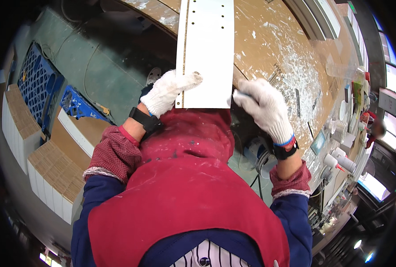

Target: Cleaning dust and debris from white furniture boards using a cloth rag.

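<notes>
Slippage worries us: our left hand (166, 92) closes gloved fingers on the white panel's (205, 53) near left edge, our right hand (264, 107) curls at its right corner, the board overhanging the dusty desk (278, 40) and liable to tip.

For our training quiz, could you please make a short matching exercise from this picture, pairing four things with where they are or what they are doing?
Things:
1. left hand
2. right hand
3. white panel
4. blue crate

Places or states:
A. lies on the dusty workbench, its near end over the edge
B. stands on the floor, far left
C. grips the panel's near left corner
D. at the panel's near right corner, holding something small

Pairs: 1-C, 2-D, 3-A, 4-B
</notes>
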The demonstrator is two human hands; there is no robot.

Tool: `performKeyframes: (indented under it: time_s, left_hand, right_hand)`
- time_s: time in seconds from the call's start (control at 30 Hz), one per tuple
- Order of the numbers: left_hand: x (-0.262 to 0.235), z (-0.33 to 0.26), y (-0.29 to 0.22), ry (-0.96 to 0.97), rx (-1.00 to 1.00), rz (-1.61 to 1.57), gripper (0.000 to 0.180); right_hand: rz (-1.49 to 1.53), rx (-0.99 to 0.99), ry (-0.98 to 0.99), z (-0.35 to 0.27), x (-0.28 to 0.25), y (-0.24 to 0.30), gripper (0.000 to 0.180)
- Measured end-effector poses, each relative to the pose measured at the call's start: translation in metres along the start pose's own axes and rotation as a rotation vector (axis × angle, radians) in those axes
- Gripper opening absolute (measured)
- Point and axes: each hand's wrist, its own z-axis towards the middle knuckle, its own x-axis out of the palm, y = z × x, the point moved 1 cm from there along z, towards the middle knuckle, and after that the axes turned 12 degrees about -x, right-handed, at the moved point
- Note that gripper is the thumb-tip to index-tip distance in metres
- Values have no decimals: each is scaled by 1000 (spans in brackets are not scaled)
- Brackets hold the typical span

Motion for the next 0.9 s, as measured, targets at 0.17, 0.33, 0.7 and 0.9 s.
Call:
performKeyframes:
  time_s: [0.17,0.33,0.7,0.9]
  left_hand:
    - [-1,0,-2,-14,-12,1,36]
    - [-6,3,6,-37,70,153,39]
    - [3,-4,-4,-99,52,126,33]
    - [-3,1,-1,-161,143,322,35]
  right_hand:
    - [-104,-29,56,2,18,-8,13]
    - [-68,-111,268,-28,24,3,19]
    - [-50,-260,-9,9,61,57,19]
    - [189,84,46,18,82,67,18]
